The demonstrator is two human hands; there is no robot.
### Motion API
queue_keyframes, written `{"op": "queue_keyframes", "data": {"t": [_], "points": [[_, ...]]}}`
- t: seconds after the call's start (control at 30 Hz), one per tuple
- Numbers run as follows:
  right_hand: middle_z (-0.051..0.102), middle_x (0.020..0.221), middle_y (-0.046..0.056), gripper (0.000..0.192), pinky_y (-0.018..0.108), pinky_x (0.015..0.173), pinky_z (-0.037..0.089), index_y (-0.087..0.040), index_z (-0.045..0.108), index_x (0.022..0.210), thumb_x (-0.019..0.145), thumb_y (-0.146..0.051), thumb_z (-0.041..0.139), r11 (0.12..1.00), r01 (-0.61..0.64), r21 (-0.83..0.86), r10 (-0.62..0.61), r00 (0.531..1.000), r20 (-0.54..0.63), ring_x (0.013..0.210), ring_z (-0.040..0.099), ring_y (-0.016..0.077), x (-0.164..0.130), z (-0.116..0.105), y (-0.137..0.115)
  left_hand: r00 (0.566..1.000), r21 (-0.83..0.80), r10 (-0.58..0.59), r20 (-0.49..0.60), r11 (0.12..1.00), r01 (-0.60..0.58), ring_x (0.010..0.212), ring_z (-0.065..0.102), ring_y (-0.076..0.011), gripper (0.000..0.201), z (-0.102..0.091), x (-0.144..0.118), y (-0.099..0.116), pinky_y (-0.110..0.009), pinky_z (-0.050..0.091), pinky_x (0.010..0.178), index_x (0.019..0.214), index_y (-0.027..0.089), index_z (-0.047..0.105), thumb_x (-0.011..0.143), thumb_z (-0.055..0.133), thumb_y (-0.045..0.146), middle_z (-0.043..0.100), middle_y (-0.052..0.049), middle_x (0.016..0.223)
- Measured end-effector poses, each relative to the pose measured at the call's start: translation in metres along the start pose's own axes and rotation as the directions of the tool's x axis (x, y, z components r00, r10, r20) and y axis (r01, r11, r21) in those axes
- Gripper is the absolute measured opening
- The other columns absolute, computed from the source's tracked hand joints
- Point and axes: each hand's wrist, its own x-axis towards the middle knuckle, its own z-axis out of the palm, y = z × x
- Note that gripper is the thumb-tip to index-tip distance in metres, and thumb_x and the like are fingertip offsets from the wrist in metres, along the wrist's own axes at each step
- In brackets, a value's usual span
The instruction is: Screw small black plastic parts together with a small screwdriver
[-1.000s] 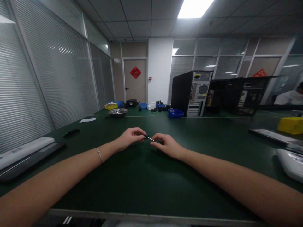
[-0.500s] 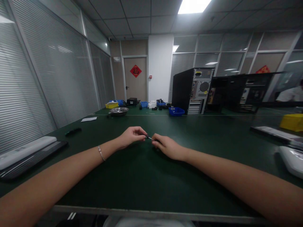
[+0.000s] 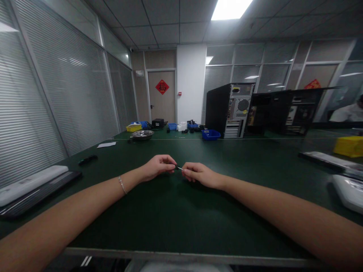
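Note:
Above the middle of the green table, my left hand (image 3: 159, 167) pinches a small dark piece (image 3: 177, 166) between thumb and fingertips. What kind of piece it is cannot be made out. Close to its right, my right hand (image 3: 200, 175) is closed on a thin metal rod (image 3: 180, 169), whose bright tip reaches across to the dark piece. The rest of the rod is hidden inside my right fingers. Both hands are only a small gap apart.
On the left lie a white-and-dark keyboard-like stack (image 3: 39, 187), a dark tool (image 3: 87, 159) and white paper (image 3: 106, 144). Farther back are a metal bowl (image 3: 142, 135), a blue bin (image 3: 211, 135) and a computer tower (image 3: 219, 111). A person (image 3: 347, 112) is at the far right.
The right fingers have shifted slightly around the rod, and the dark piece now shows less beside my left fingertips. The whole view has tipped a little.

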Motion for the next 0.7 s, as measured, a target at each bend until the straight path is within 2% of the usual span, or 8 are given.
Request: {"op": "queue_keyframes", "data": {"t": [0.23, 0.7], "points": [[0.048, 0.072, 0.0, 0.027, 0.021, 0.057, 0.04, -0.014, 0.052, 0.089, 0.089, -0.04, 0.043, 0.999, 0.026, 0.031, -0.026, 0.999, 0.021, 0.063, 0.046, 0.0102, -0.0005, -0.0005, -0.0015, 0.999, -0.063, -0.035, 0.009, 0.997, 0.036, 0.07, 0.059, -0.013, 0.026, -0.0015, -0.0012, -0.0005, -0.028, 0.045, 0.068, 0.087, 0.012, 0.061, 0.066, 0.071, 0.023, 0.062, -0.004, 0.078], [0.048, 0.075, 0.0, 0.029, 0.022, 0.061, 0.04, -0.014, 0.053, 0.092, 0.089, -0.041, 0.042, 0.997, 0.062, 0.041, -0.065, 0.995, 0.08, 0.066, 0.047, 0.0105, -0.0018, -0.0025, 0.0009, 0.994, -0.123, -0.061, 0.096, 0.99, 0.073, 0.072, 0.061, -0.0127, 0.026, -0.006, -0.0028, -0.002, -0.027, 0.045, 0.071, 0.09, 0.011, 0.061, 0.068, 0.071, 0.02, 0.064, -0.006, 0.082]]}}
